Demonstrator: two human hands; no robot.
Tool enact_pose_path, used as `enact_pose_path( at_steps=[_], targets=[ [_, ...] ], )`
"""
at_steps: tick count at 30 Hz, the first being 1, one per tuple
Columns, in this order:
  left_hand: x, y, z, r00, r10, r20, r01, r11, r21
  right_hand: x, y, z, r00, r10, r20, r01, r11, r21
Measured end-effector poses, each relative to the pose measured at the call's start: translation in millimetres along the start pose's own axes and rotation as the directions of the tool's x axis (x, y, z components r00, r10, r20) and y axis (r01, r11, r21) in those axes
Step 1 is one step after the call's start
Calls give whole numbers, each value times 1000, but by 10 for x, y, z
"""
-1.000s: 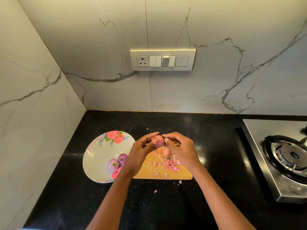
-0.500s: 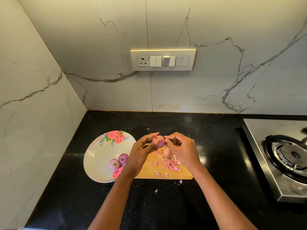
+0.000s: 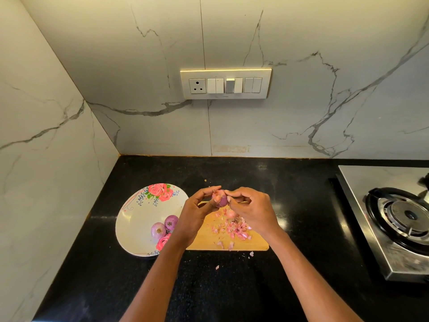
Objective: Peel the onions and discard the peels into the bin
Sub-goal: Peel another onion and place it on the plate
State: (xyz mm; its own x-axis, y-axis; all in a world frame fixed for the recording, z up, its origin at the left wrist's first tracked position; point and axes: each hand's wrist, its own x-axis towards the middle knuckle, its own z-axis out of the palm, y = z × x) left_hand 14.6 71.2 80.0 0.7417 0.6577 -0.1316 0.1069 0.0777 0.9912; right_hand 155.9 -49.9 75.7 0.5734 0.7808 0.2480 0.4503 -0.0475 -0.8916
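Above the wooden cutting board, a small onion is pinched by left hand; right hand pinches its skin. Peels litter the board. Black countertop, floral plate, marble walls.

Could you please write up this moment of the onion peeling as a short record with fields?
setting: black countertop, marble wall, stove at right
left hand: holds the onion in hand above the cutting board
right hand: pinches skin at the onion's top
plate: floral, two peeled onions on it
peels: scattered on the board, a few bits on the counter
bin: not in view
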Motion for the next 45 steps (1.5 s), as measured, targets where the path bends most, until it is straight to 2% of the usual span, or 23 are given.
enact_pose_path(
  at_steps=[3,9,13,17,25,31,36,41,45],
  targets=[
    [-9,25,2,1000,1,13,-1,1000,-12,-6,26,-6,999,45,-20,-45,999,-4],
    [12,31,-19,1000,11,2,-11,1000,-10,11,-51,-19,996,65,62,-71,992,104],
    [16,50,-14,1000,17,17,-17,1000,7,11,-32,-20,1000,-7,13,7,999,41],
    [-2,54,-21,999,25,35,-26,999,27,22,19,-36,1000,-6,-20,5,999,-31],
    [30,26,-24,1000,16,-1,-16,1000,-8,5,-76,-22,999,31,18,-33,992,121],
    [23,11,-7,1000,15,-2,-15,1000,-4,0,-77,14,998,5,-60,-2,999,45],
    [15,0,-24,1000,21,4,-21,1000,11,5,-73,19,998,-29,-56,30,1000,7],
    [-3,-14,-38,999,20,38,-20,1000,5,61,25,-19,991,50,-124,-52,998,-18],
    [-8,-14,-45,1000,18,3,-18,999,-39,72,40,-57,995,93,-46,-94,996,-6]
  ],
)
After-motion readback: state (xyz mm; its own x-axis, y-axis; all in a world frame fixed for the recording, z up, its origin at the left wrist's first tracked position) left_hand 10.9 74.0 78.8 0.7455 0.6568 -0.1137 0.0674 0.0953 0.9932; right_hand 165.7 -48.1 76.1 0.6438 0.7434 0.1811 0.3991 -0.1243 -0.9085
